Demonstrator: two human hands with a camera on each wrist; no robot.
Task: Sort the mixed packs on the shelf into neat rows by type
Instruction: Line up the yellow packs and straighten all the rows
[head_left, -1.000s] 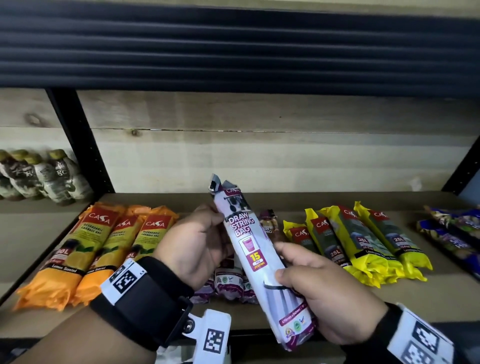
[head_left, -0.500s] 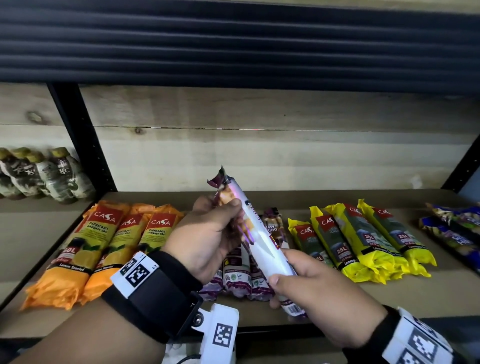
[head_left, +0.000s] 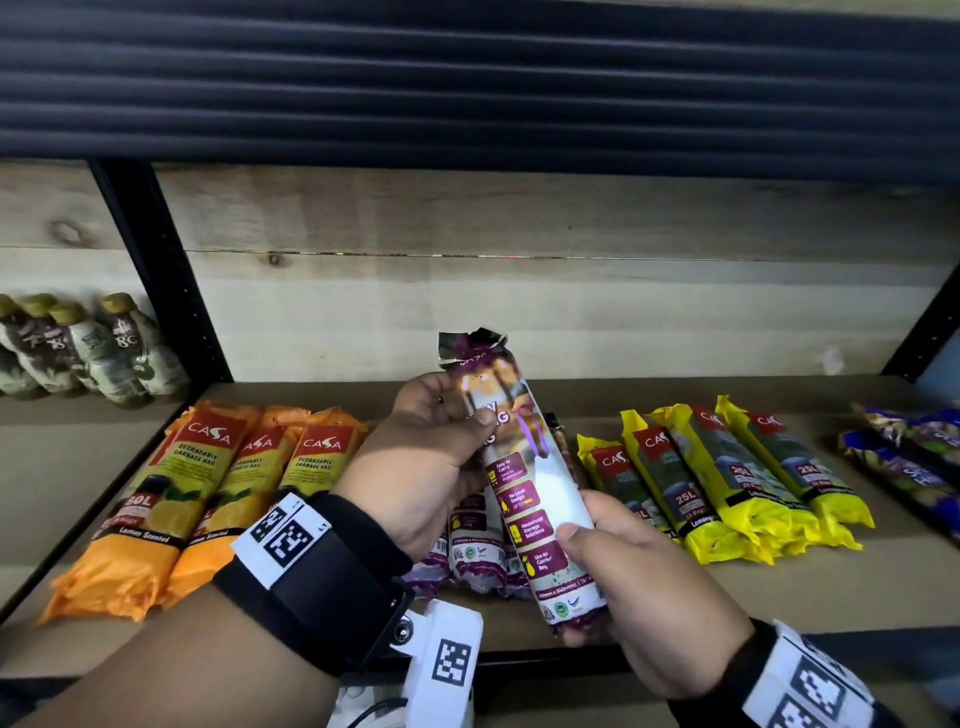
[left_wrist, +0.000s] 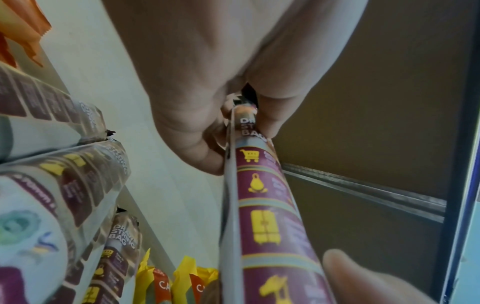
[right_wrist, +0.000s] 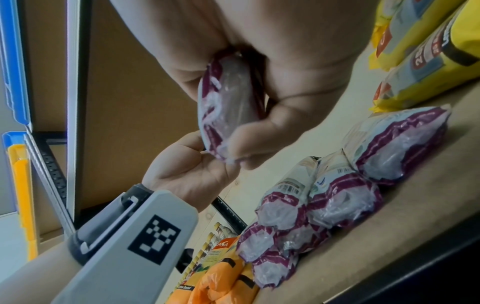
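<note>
Both hands hold one white-and-purple drawstring bag pack (head_left: 524, 483) upright above the shelf's front. My left hand (head_left: 431, 457) grips its upper part; in the left wrist view the fingers (left_wrist: 197, 131) curl round the pack (left_wrist: 270, 216). My right hand (head_left: 628, 582) grips the lower end, whose purple tip (right_wrist: 226, 115) shows between thumb and fingers in the right wrist view. Several matching purple packs (head_left: 475, 551) lie on the shelf below the hands (right_wrist: 324, 205). Orange packs (head_left: 208, 488) lie in a row at the left, yellow packs (head_left: 727, 483) at the right.
The wooden shelf board (head_left: 831, 587) has bare room in front of the yellow packs. Blue packs (head_left: 914, 457) lie at the far right. Bottles (head_left: 93, 353) stand on the neighbouring shelf at the left, behind a black upright post (head_left: 166, 275).
The held pack has been turned about its long axis: the front with the "Draw String Bag" label faced me before, now the back with purple panels does. Both hands kept their hold.
</note>
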